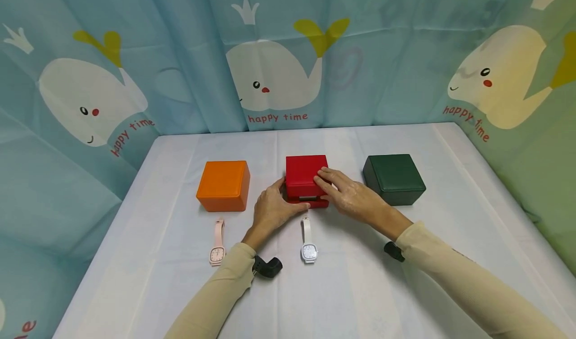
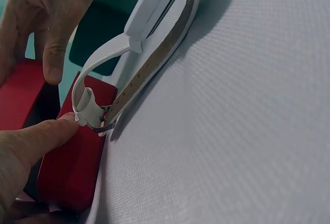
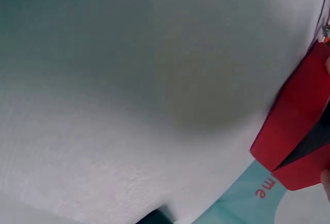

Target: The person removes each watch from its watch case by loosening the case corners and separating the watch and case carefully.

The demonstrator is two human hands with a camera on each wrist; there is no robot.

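A red watch box (image 1: 306, 171) stands in the middle of the table with its lid parted from the base. My left hand (image 1: 272, 209) grips the base, thumb across its front and fingers along the left side. At the lid's right side, my right hand (image 1: 353, 194) holds the lid, fingers on top and thumb at the front edge. The dark gap between lid and base shows in the right wrist view, beside the red wall (image 3: 291, 113). Just in front of the box lies a white watch (image 1: 309, 251); its buckled strap (image 2: 100, 54) looms large in the left wrist view.
An orange box (image 1: 222, 181) stands to the left, and a dark green box (image 1: 393, 176) to the right, both closed. A pink watch (image 1: 218, 251) lies before the orange box. A whale-print curtain (image 1: 189, 79) borders the white-covered table (image 1: 135, 269).
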